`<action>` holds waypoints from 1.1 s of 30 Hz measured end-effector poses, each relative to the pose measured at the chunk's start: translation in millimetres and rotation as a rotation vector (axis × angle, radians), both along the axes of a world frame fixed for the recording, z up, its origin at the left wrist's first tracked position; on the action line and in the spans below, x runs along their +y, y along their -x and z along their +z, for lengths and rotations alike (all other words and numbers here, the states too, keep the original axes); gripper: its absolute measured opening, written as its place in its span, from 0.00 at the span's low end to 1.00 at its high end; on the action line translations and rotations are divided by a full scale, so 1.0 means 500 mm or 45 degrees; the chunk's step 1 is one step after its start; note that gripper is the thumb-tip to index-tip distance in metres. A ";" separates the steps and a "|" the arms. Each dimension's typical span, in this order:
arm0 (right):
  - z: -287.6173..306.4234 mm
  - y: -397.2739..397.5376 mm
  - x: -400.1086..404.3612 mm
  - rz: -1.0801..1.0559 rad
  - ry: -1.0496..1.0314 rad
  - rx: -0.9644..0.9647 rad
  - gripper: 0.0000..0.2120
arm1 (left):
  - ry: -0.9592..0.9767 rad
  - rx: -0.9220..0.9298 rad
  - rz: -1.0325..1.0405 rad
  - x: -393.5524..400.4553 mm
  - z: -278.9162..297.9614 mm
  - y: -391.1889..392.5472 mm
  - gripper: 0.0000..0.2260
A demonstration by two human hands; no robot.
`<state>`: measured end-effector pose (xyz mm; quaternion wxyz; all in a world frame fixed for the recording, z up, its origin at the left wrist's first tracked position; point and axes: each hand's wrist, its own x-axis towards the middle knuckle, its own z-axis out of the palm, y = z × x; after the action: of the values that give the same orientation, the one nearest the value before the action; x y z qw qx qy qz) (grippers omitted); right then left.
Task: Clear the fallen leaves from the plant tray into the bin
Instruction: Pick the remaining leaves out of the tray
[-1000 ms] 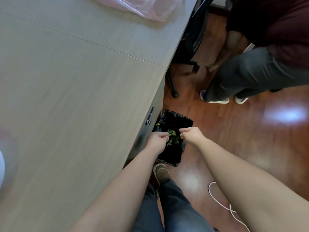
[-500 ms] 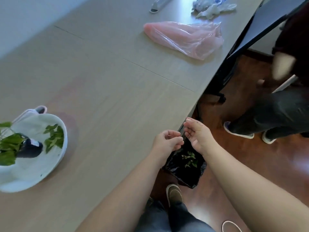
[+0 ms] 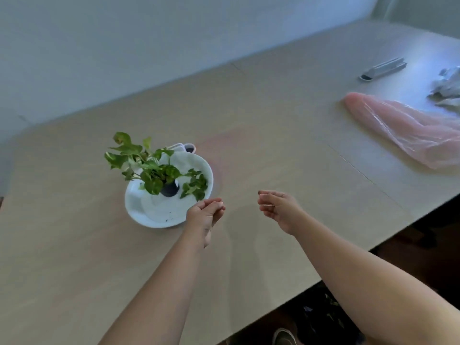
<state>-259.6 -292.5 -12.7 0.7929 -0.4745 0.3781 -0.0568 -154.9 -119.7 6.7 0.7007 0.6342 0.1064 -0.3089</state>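
A white round plant tray [image 3: 149, 210] sits on the wooden table, left of centre. A small dark pot [image 3: 170, 189] with a green leafy plant [image 3: 146, 168] stands in it. Loose green leaves [image 3: 195, 185] lie at the tray's right side. My left hand [image 3: 205, 215] hovers at the tray's near right rim, fingers loosely curled, holding nothing. My right hand [image 3: 278, 209] is over the bare table to the right, fingers half curled and empty. The black-lined bin [image 3: 321, 317] shows dimly on the floor below the table edge, partly behind my right arm.
A pink plastic bag [image 3: 408, 130] lies at the right on the table [image 3: 249, 115]. Behind it are a grey flat case [image 3: 383, 69] and crumpled white material [image 3: 448, 88]. A pale wall runs along the far edge. My shoe [image 3: 283, 337] shows on the dark floor.
My view has swung up from the bin to the table. Both hands have risen from over the bin and moved left toward the tray, the leaves left behind in the bin.
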 end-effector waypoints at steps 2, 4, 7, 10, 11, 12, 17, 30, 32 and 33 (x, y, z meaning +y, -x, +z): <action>-0.005 -0.053 0.029 0.087 0.041 0.040 0.08 | -0.039 -0.005 0.065 0.030 -0.008 -0.052 0.06; -0.011 -0.104 0.054 0.152 0.092 0.100 0.08 | -0.100 -0.028 0.099 0.051 -0.018 -0.103 0.06; -0.018 -0.165 0.078 0.251 0.225 0.190 0.08 | -0.259 -0.092 0.085 0.069 -0.038 -0.160 0.08; -0.020 -0.210 0.094 0.336 0.326 0.265 0.07 | -0.459 -0.188 0.009 0.078 -0.067 -0.189 0.10; -0.020 -0.222 0.098 0.349 0.340 0.277 0.08 | -0.533 -0.234 -0.021 0.079 -0.076 -0.193 0.10; -0.022 -0.236 0.101 0.359 0.353 0.288 0.08 | -0.607 -0.284 -0.066 0.080 -0.085 -0.198 0.10; -0.038 -0.275 0.106 0.451 0.524 0.342 0.06 | -0.749 -0.579 -0.387 0.105 -0.121 -0.198 0.09; -0.042 -0.323 0.102 1.349 1.985 0.426 0.13 | -0.759 -0.864 -0.873 0.211 -0.138 -0.224 0.08; -0.037 -0.324 0.109 1.367 1.992 0.372 0.12 | -0.782 -0.891 -0.897 0.235 -0.134 -0.236 0.08; -0.037 -0.324 0.115 1.360 1.985 0.344 0.12 | -0.798 -0.906 -0.907 0.246 -0.132 -0.244 0.08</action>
<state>-97.6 -235.2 -31.4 0.1244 -0.9818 0.0556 0.1320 -32.9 3.5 -59.2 0.3258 0.8721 -0.2684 -0.2475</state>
